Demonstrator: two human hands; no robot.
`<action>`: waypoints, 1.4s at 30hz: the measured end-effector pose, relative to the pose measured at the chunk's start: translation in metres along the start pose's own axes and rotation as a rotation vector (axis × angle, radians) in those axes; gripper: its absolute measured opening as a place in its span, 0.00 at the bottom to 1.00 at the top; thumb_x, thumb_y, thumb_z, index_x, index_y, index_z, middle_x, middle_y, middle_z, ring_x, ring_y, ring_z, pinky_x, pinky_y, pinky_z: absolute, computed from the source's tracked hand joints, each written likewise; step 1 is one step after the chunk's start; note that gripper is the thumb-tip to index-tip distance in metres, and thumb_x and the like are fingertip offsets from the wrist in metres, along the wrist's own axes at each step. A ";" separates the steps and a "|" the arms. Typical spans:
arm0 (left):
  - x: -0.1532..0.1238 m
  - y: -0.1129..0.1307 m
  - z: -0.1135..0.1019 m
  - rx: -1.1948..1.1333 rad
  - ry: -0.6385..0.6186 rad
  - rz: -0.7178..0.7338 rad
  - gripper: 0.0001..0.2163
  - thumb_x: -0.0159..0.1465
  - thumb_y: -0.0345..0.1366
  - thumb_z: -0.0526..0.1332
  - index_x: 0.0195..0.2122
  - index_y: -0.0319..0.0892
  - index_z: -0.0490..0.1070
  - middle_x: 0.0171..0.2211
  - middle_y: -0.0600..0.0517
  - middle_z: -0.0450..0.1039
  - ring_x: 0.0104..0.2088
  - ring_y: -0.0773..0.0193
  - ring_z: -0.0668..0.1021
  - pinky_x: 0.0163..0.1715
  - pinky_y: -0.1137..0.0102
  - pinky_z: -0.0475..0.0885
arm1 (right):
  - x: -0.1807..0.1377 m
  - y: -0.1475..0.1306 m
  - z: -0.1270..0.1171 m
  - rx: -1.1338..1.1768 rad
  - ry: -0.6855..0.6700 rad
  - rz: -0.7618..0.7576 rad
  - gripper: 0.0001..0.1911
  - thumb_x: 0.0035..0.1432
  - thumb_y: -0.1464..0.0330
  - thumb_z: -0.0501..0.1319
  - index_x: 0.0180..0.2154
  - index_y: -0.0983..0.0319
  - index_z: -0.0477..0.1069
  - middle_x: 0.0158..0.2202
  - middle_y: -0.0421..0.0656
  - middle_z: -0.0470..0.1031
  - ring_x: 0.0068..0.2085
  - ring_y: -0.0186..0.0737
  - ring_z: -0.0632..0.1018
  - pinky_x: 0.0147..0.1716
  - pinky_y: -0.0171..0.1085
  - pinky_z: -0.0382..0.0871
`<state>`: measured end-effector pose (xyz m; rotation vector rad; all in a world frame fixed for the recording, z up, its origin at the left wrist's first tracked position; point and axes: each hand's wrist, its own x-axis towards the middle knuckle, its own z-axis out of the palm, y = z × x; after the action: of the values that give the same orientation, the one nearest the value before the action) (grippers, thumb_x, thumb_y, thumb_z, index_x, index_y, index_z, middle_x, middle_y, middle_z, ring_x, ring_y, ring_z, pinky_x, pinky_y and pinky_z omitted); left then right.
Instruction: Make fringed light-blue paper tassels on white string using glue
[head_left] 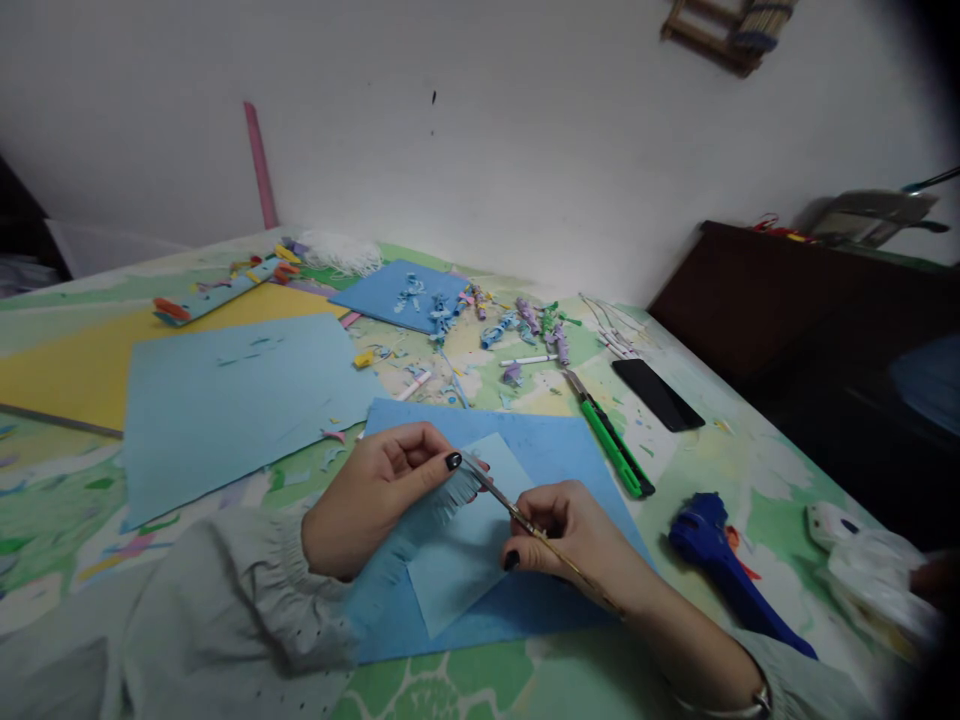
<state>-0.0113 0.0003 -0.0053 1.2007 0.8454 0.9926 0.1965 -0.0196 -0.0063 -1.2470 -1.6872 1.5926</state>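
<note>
My left hand (379,495) is closed, pinching the top end of a fringed light-blue paper strip (420,530) between thumb and fingers. My right hand (581,535) is closed round a thin gold stick (540,535), whose tip meets the strip's end by my left thumb. Both hands rest over a small pale-blue sheet (465,560) that lies on a larger blue sheet (555,450).
On the patterned table lie a big light-blue sheet (232,400), a yellow sheet (67,370), a green box cutter (611,440), a black phone (658,394), a blue glue gun (727,570), a white pen (529,360) and several rolled paper scraps (525,325). A dark cabinet (787,310) stands at the right.
</note>
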 end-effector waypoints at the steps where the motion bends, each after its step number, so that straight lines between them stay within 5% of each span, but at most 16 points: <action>1: 0.000 0.000 0.000 -0.002 0.000 0.001 0.07 0.57 0.38 0.63 0.28 0.40 0.69 0.28 0.51 0.77 0.30 0.64 0.76 0.37 0.66 0.71 | 0.000 0.000 0.000 0.002 0.001 0.006 0.24 0.37 0.56 0.70 0.17 0.65 0.60 0.15 0.32 0.51 0.20 0.25 0.52 0.17 0.31 0.40; 42: 0.001 -0.001 0.000 -0.099 -0.048 0.012 0.07 0.57 0.36 0.63 0.28 0.39 0.68 0.30 0.47 0.78 0.35 0.59 0.78 0.38 0.65 0.71 | 0.001 -0.002 0.000 -0.038 0.025 0.040 0.26 0.33 0.52 0.70 0.16 0.64 0.60 0.15 0.31 0.51 0.20 0.25 0.51 0.18 0.32 0.41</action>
<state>-0.0106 0.0009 -0.0062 1.1417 0.7438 1.0005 0.1950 -0.0185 -0.0046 -1.3217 -1.6940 1.5685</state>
